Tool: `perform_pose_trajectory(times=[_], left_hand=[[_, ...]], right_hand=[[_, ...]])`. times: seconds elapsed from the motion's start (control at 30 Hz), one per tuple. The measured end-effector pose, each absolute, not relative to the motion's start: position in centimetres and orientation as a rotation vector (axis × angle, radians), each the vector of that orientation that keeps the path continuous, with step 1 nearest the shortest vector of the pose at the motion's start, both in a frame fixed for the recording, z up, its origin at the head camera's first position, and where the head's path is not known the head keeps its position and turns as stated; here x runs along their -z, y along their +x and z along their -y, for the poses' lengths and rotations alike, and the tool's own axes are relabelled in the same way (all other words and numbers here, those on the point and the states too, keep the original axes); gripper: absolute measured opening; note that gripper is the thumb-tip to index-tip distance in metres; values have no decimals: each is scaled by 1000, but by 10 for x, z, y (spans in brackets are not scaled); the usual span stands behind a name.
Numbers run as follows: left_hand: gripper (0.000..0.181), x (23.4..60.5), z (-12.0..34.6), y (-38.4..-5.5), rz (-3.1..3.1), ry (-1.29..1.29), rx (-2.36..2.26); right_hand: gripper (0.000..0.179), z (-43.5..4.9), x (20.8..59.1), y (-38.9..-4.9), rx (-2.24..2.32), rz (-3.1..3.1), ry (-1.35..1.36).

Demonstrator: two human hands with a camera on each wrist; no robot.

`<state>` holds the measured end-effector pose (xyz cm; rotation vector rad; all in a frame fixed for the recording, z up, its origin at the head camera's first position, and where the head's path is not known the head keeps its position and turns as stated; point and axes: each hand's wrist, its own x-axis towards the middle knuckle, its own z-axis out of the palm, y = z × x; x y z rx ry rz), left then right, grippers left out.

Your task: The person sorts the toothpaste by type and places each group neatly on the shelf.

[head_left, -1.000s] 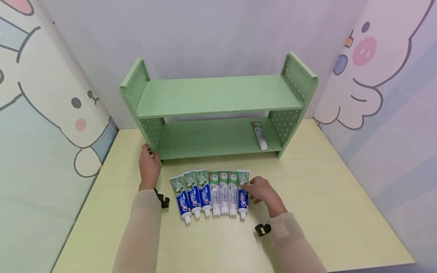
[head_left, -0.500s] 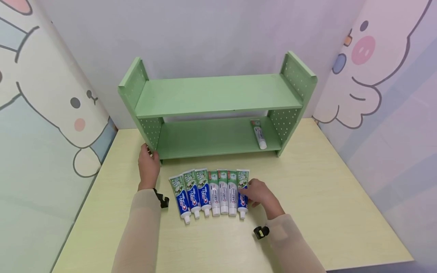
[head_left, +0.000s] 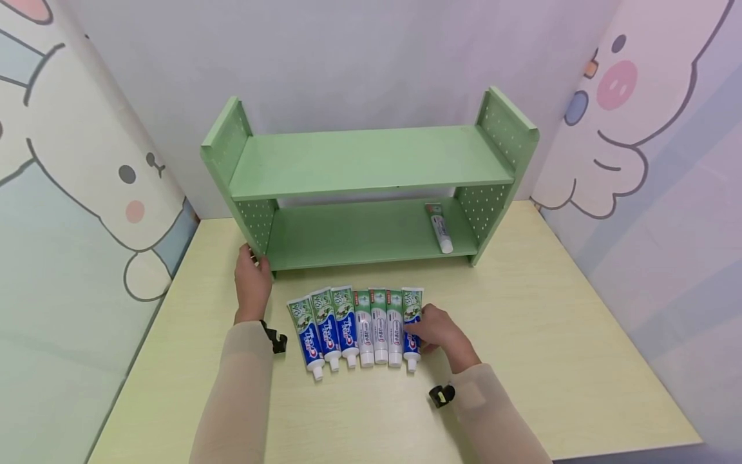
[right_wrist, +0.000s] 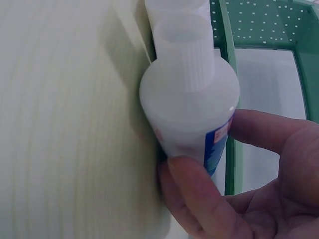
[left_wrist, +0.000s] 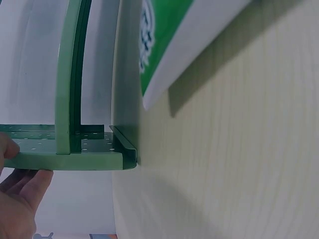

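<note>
Nearer the cap [head_left: 411, 366] than in the earliest head frame, the right grip [head_left: 436, 328] now sits slightly lower along the rightmost Crest toothpaste tube [head_left: 413, 345], at the end of a row of seven on the counter [head_left: 522, 335]. A white-and-green toothpaste tube [head_left: 395, 328] lies just beside it, so any lift should probably go straight up to spare the row, while the left grip [head_left: 252, 283] stays at the green rack [head_left: 371, 158], low on its left side panel. From the left wrist, the thumb [left_wrist: 7, 147] and fingers [left_wrist: 37, 186] flank that panel's edge in a narrow pinch; light, steady bracing seems enough. From the right wrist, the grip is closed to the tube's thickness, thumb above, fingers under its edge; pressure is best kept even, as a soft tube may buckle. Whether it touches the counter, I cannot tell.
</note>
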<state>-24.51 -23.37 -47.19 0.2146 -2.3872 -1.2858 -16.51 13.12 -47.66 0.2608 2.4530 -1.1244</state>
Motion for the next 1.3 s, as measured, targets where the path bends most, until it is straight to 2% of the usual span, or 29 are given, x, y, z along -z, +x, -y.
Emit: perform_pose_trajectory(times=[0.4,1.3], left_hand=[[44,473,234,-245,2392,233,1311],[43,472,234,-245,2388,212,1308]], right_hand=[[50,-131,483,-167,1142,-2448,249],[51,-136,480,-168,1187,-2440,311]])
